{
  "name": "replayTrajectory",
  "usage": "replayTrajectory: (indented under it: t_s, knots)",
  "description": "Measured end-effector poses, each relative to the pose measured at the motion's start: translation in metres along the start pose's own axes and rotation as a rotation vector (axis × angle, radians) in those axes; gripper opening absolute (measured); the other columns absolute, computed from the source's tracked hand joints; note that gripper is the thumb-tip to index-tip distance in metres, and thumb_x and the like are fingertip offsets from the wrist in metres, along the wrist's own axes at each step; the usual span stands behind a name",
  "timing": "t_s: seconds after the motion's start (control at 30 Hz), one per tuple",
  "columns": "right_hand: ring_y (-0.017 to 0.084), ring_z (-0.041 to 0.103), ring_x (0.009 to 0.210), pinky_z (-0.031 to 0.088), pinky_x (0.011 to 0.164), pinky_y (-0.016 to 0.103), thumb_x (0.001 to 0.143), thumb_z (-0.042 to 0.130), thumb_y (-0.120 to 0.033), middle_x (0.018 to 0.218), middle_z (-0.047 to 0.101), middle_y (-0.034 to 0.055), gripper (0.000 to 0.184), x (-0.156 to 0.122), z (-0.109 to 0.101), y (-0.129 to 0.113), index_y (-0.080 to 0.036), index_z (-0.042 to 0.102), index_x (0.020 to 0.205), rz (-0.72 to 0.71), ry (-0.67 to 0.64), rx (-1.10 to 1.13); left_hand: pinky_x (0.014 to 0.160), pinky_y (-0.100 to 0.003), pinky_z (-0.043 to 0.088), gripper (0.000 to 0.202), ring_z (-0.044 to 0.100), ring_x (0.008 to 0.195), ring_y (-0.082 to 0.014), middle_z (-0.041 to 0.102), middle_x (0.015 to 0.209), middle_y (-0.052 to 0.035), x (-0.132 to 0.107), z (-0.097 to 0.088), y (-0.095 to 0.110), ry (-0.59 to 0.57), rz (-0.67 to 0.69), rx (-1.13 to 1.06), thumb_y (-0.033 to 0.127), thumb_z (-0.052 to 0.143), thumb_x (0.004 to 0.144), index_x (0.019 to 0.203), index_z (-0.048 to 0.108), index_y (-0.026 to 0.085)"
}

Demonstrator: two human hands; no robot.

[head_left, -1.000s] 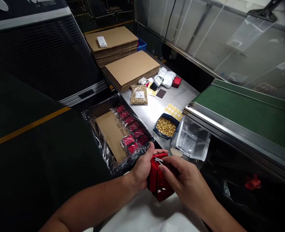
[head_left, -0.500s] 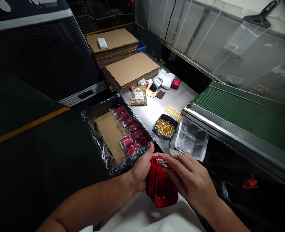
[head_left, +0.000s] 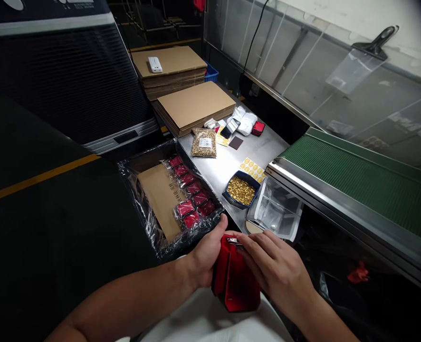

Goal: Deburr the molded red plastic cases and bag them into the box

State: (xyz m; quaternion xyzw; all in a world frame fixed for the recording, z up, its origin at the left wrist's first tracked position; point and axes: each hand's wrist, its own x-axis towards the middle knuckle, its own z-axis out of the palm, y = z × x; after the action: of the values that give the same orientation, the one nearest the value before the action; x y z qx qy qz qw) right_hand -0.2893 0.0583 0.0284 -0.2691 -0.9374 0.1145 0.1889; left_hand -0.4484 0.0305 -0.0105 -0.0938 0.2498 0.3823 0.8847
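My left hand (head_left: 206,256) grips the left side of a small red pouch (head_left: 236,284) held upright over my lap. The fingers of my right hand (head_left: 278,270) are closed at the pouch's top edge, pinching a small silvery metal piece (head_left: 234,241) there. Just beyond my hands lies a plastic-lined box (head_left: 149,199) with a row of bagged red pouches (head_left: 192,194) beside a brown cardboard sheet. A blue tray of small gold pieces (head_left: 241,190) sits on the steel table (head_left: 232,161).
A stack of clear plastic bags (head_left: 276,209) lies by the green conveyor belt (head_left: 360,175). Farther back are a bag of gold pieces (head_left: 204,142), yellow sticker sheets (head_left: 253,167), a phone (head_left: 230,127), white cloth and cardboard stacks (head_left: 194,105).
The pouch has been turned and lowered slightly in my hands. My right hand slid along its top edge, fingers now lying flatter over it. The view drifted a little.
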Motion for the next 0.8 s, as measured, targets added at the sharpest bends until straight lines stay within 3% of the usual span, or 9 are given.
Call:
replayTrajectory:
  t_s: [0.1, 0.3, 0.57, 0.8]
  knots:
    - [0.02, 0.055, 0.079, 0.05, 0.067, 0.036, 0.094, 0.056, -0.008, 0.094, 0.065, 0.0103, 0.028, -0.004, -0.001, 0.001, -0.007, 0.057, 0.122, -0.002, -0.017, 0.028, 0.06, -0.022, 0.047, 0.07, 0.06, 0.058, -0.0136, 0.067, 0.071, -0.0084, -0.002, 0.003, -0.001, -0.004, 0.001, 0.015, 0.067, 0.03, 0.096, 0.1, 0.069, 0.009]
    - [0.02, 0.055, 0.085, 0.05, 0.074, 0.036, 0.093, 0.06, -0.01, 0.099, 0.063, 0.0093, 0.035, -0.014, -0.008, 0.0, -0.012, 0.056, 0.128, 0.14, 0.019, 0.105, 0.063, -0.029, 0.05, 0.072, 0.063, 0.062, -0.0197, 0.069, 0.075, -0.0121, -0.006, 0.005, 0.002, 0.102, 0.022, 0.053, 0.069, 0.029, 0.094, 0.102, 0.068, 0.009]
    - [0.02, 0.054, 0.085, 0.05, 0.073, 0.036, 0.092, 0.06, -0.008, 0.102, 0.063, 0.0091, 0.035, -0.007, -0.008, -0.008, -0.012, 0.056, 0.127, 0.11, -0.024, 0.127, 0.057, -0.023, 0.047, 0.072, 0.059, 0.055, -0.0147, 0.063, 0.066, -0.0067, -0.004, 0.005, -0.002, -0.035, -0.034, 0.017, 0.069, 0.028, 0.095, 0.099, 0.068, 0.009]
    - [0.021, 0.054, 0.083, 0.052, 0.07, 0.037, 0.093, 0.058, -0.01, 0.101, 0.063, 0.0105, 0.037, -0.013, -0.008, -0.005, -0.011, 0.055, 0.13, 0.094, -0.061, 0.099, 0.059, -0.025, 0.047, 0.073, 0.056, 0.053, -0.0148, 0.064, 0.065, -0.0066, -0.003, 0.003, -0.006, -0.058, -0.049, 0.027, 0.071, 0.027, 0.094, 0.096, 0.068, 0.011]
